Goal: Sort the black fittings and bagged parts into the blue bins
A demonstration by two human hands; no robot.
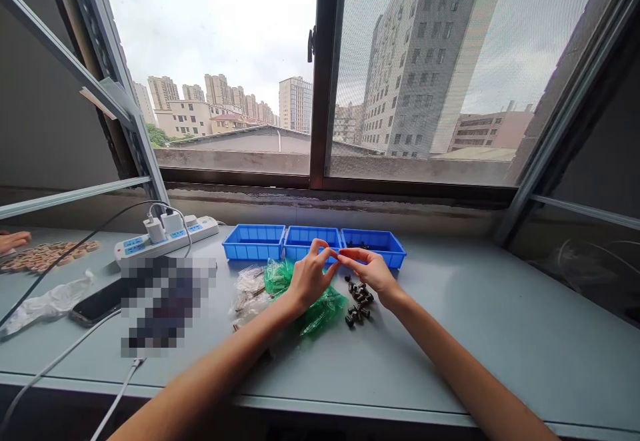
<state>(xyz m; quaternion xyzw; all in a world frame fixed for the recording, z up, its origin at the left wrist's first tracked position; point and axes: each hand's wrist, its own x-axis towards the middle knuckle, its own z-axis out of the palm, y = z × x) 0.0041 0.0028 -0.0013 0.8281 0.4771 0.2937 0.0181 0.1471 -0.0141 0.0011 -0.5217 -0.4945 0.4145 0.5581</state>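
Note:
My left hand (313, 278) and my right hand (374, 273) meet fingertip to fingertip in front of the blue bins, both in a pinch. Whatever is between the fingers is too small to make out. Below my right hand lies a loose pile of short, dark, bolt-like parts (360, 309). Crumpled green plastic bags (327, 309) spread under my left hand and partly behind it. Beside them on the left are clear plastic bags (250, 288) with small parts inside. The right blue bin (395, 254) has a few dark parts in it, partly hidden by my right hand.
The left blue bin (254, 249) and middle blue bin (300, 244) complete the row. Leftward are a power strip (200, 229) with chargers, a black phone (97, 304), cables and crumpled white plastic (50, 304). Another person's hand (14, 241) is beside small tan pieces (55, 254).

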